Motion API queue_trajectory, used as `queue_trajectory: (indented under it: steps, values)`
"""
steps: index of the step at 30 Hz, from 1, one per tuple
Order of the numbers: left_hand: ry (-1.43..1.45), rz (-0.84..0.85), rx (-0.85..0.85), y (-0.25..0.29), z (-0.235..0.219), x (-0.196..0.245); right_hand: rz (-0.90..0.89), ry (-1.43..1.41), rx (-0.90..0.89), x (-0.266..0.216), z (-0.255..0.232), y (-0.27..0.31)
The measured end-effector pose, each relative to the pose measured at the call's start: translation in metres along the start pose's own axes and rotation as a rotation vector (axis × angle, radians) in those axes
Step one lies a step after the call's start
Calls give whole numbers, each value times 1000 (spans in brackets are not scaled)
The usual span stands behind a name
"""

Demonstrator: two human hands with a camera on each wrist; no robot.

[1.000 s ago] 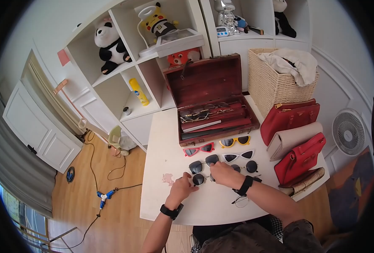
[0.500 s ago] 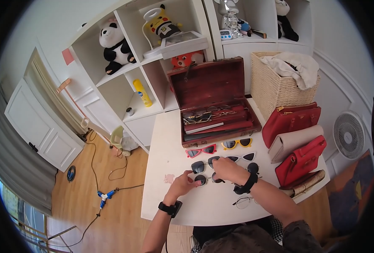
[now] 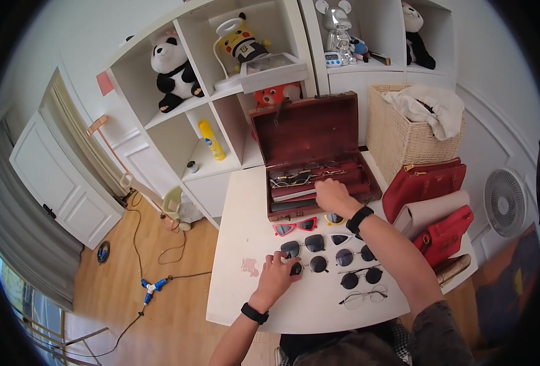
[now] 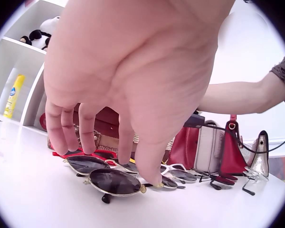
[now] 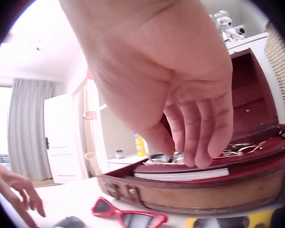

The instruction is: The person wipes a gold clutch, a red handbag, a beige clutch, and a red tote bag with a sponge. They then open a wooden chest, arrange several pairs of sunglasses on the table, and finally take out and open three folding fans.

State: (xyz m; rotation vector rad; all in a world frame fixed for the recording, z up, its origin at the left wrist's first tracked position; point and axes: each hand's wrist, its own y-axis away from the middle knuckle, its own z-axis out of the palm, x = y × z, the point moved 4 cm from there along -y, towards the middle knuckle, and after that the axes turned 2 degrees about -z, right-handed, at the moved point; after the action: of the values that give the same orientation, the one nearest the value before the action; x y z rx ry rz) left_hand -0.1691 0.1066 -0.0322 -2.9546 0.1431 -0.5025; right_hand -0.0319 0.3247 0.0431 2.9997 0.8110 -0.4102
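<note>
In the head view my left hand [image 3: 276, 279] is at the left lens of round sunglasses [image 3: 318, 263], beside large-lensed sunglasses [image 3: 314, 243]. The left wrist view has its fingers bent loosely above a round dark lens [image 4: 115, 182], the thumb by the frame; whether it touches is unclear. My right hand [image 3: 337, 198] hovers over the open dark-red case [image 3: 306, 131], which holds several glasses [image 3: 294, 179]. Its fingers point down, slightly bent, with nothing visible between them in the right wrist view. A striped white strip [image 5: 185, 175] lies below them.
Red sunglasses [image 3: 304, 225] and partly hidden yellow ones [image 3: 333, 218] lie before the case. Dark round pairs [image 3: 350, 280] and clear glasses [image 3: 354, 300] are nearer the front edge. Handbags [image 3: 425, 183] and a wicker basket [image 3: 392, 134] stand right; shelves are behind.
My right hand has moved from the round sunglasses up and back over the case. My left hand stays near their left lens. The camera view has shifted slightly.
</note>
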Motion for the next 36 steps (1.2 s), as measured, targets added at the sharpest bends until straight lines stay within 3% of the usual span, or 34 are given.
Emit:
queue_trajectory:
  steps: [4,6,11,16,18,21,28,36]
  values:
    - [-110,89,-3,3,7,2,54,-10,74,36,0,-28]
    - [-171,114,-7,4,10,4,101,1,15,46,0,-35]
    - [-191,94,-44,1,9,-4,69,-69,-11,45,7,-57]
    - [-133,63,-113,-2,7,-5,-210,-82,89,24,29,-84]
    - [-121,71,-115,-3,7,-1,-238,-62,84,14,42,-91]
    - [-97,88,-105,-4,4,4,-345,166,180,3,64,-101]
    - [-52,84,-68,-6,-4,11,-329,234,203,9,72,-109]
    - [-29,91,-53,-7,-1,14,-292,322,70,23,68,-107]
